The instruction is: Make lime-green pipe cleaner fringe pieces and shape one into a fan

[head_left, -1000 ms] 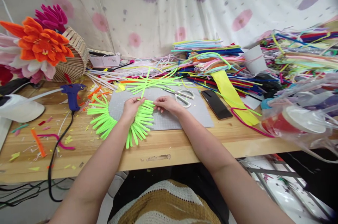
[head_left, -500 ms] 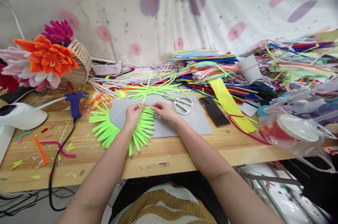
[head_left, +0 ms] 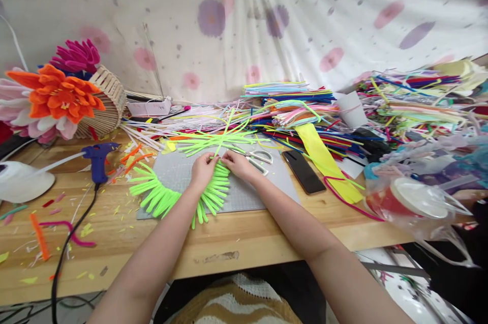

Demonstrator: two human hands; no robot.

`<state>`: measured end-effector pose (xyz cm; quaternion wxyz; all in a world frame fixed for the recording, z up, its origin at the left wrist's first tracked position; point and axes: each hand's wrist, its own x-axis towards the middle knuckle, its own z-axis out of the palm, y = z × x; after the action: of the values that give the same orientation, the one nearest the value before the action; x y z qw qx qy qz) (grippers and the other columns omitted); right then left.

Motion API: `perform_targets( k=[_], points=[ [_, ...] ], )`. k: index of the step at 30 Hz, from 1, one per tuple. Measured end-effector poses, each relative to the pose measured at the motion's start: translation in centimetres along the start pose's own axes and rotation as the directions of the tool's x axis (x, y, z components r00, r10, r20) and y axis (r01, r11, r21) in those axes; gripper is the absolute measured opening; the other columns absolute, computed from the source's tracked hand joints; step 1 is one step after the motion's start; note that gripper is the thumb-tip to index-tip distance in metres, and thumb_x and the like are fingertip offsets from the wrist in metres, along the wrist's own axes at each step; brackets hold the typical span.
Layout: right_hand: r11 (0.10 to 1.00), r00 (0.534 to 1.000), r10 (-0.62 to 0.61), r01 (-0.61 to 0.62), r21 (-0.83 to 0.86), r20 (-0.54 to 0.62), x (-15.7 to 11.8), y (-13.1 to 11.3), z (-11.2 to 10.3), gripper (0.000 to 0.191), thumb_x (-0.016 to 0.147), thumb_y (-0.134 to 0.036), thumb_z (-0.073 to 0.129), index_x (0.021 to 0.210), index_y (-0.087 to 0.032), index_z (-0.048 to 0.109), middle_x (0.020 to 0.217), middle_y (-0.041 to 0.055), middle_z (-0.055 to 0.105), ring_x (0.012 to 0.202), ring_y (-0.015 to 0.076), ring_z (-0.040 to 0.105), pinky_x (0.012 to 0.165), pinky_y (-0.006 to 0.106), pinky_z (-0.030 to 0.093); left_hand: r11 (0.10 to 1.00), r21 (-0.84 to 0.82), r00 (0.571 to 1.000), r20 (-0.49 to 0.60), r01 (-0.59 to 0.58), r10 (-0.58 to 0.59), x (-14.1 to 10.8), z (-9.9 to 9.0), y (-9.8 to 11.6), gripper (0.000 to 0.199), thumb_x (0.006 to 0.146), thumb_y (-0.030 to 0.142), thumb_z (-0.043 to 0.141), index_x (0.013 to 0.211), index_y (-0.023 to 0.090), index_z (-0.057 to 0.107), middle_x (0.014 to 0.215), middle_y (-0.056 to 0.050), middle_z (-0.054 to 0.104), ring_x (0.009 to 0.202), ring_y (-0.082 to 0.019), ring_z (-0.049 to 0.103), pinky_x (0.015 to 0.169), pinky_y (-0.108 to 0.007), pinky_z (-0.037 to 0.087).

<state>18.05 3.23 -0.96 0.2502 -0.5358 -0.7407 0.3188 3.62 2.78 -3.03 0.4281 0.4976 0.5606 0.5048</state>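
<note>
A curved fringe of bright green pipe-cleaner loops [head_left: 162,199] lies over the left part of the grey cutting mat [head_left: 244,193]. At its upper right end my left hand [head_left: 204,167] pinches a green stem that points up and away. My right hand [head_left: 237,164] is closed at the same end, its fingertips nearly touching the left ones. The small part between the fingertips is hard to make out. Loose green pipe cleaners [head_left: 194,144] lie just behind the hands. White-handled scissors [head_left: 261,157] rest on the mat, right beside my right hand.
A blue glue gun [head_left: 98,161] with a black cord stands at left, near fabric flowers [head_left: 63,95] and scraps. To the right are a phone [head_left: 304,171], yellow ribbon [head_left: 328,164] and a bagged cup [head_left: 415,199]. Pipe-cleaner bundles [head_left: 290,97] line the back.
The view has shifted slightly, with table items lower and further left in it. Both hands have come closer together at the fringe's end, and the green stem leans more to the right.
</note>
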Motion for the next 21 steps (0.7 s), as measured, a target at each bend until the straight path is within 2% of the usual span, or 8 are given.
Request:
perform_targets(
  k=[2, 5, 9, 12, 14, 17, 19, 21],
  points=[
    [1.0, 0.998, 0.006, -0.005, 0.013, -0.068, -0.2, 0.3, 0.4, 0.016, 0.081, -0.03, 0.048, 0.078, -0.017, 0.055, 0.07, -0.0016, 0.056, 0.065, 0.0105, 0.047, 0.061, 0.022, 0.032, 1.0, -0.003, 0.999, 0.049, 0.003, -0.003, 0.1, -0.2, -0.4, 0.025, 0.057, 0.037, 0.07, 0.072, 0.018, 0.066, 0.065, -0.001, 0.066, 0.057, -0.013, 0.055, 0.055, -0.023, 0.038],
    [0.999, 0.992, 0.005, 0.0, 0.04, -0.126, -0.3, 0.7, 0.9, 0.017, 0.081, -0.032, 0.047, 0.078, -0.018, 0.056, 0.071, -0.0015, 0.057, 0.064, 0.0105, 0.047, 0.061, 0.023, 0.033, 0.989, -0.077, 0.981, 0.158, 0.126, -0.112, 0.3, -0.5, -0.4, 0.031, 0.051, 0.039, 0.072, 0.07, 0.016, 0.066, 0.061, -0.001, 0.065, 0.053, -0.013, 0.055, 0.053, -0.024, 0.039],
    [0.998, 0.995, -0.036, 0.04, 0.04, -0.09, -0.4, 0.7, 1.2, 0.019, 0.082, -0.035, 0.047, 0.08, -0.019, 0.057, 0.071, -0.001, 0.058, 0.063, 0.0109, 0.049, 0.061, 0.023, 0.034, 0.951, -0.086, 0.932, 0.242, 0.296, -0.269, 0.4, -0.8, 0.4, 0.035, 0.043, 0.039, 0.077, 0.064, 0.014, 0.064, 0.053, 0.001, 0.062, 0.045, -0.011, 0.052, 0.049, -0.024, 0.039],
    [0.999, 0.996, -0.024, 0.027, 0.034, -0.086, -0.4, 0.7, 1.3, 0.016, 0.081, -0.032, 0.048, 0.082, -0.019, 0.057, 0.073, -0.0003, 0.06, 0.066, 0.0116, 0.052, 0.063, 0.024, 0.036, 0.929, -0.104, 0.915, 0.246, 0.354, -0.321, 0.4, -0.8, 0.5, 0.035, 0.041, 0.037, 0.078, 0.064, 0.015, 0.064, 0.051, 0.002, 0.061, 0.043, -0.011, 0.051, 0.048, -0.024, 0.038],
    [0.999, 0.996, -0.012, 0.015, 0.032, -0.092, -0.5, 0.7, 1.3, 0.015, 0.081, -0.032, 0.048, 0.083, -0.019, 0.057, 0.074, 0.0003, 0.062, 0.068, 0.0124, 0.054, 0.065, 0.024, 0.038, 0.945, -0.105, 0.938, 0.196, 0.309, -0.285, 0.3, -0.6, 0.2, 0.031, 0.044, 0.035, 0.077, 0.064, 0.015, 0.064, 0.051, 0.002, 0.061, 0.044, -0.011, 0.051, 0.047, -0.023, 0.037],
    [0.996, 0.999, -0.019, 0.023, 0.083, -0.05, -0.5, 0.6, 1.2, 0.017, 0.081, -0.034, 0.049, 0.09, -0.02, 0.055, 0.08, 0.0009, 0.064, 0.073, 0.0132, 0.058, 0.069, 0.026, 0.04, 0.981, -0.108, 0.985, 0.079, 0.163, -0.155, 0.1, -0.1, -0.4, 0.027, 0.052, 0.033, 0.073, 0.071, 0.016, 0.067, 0.059, 0.0, 0.065, 0.051, -0.011, 0.055, 0.052, -0.022, 0.039],
    [0.994, 0.999, -0.028, 0.029, 0.107, -0.016, -0.6, 0.5, 1.1, 0.019, 0.079, -0.032, 0.053, 0.094, -0.02, 0.054, 0.083, 0.0009, 0.065, 0.076, 0.0136, 0.059, 0.07, 0.026, 0.041, 0.99, -0.105, 0.995, 0.018, 0.096, -0.095, -0.2, 0.1, -0.6, 0.027, 0.056, 0.034, 0.071, 0.076, 0.016, 0.068, 0.064, 0.0, 0.067, 0.056, -0.012, 0.057, 0.056, -0.022, 0.04],
    [0.994, 0.999, -0.027, 0.029, 0.106, -0.018, -0.7, 0.4, 1.1, 0.019, 0.077, -0.027, 0.056, 0.095, -0.021, 0.054, 0.082, 0.0004, 0.066, 0.076, 0.0138, 0.059, 0.071, 0.027, 0.041, 0.99, -0.11, 0.996, 0.003, 0.087, -0.087, -0.5, 0.1, -0.5, 0.03, 0.055, 0.035, 0.071, 0.078, 0.016, 0.068, 0.065, -0.001, 0.067, 0.057, -0.012, 0.057, 0.057, -0.022, 0.041]
  ],
)
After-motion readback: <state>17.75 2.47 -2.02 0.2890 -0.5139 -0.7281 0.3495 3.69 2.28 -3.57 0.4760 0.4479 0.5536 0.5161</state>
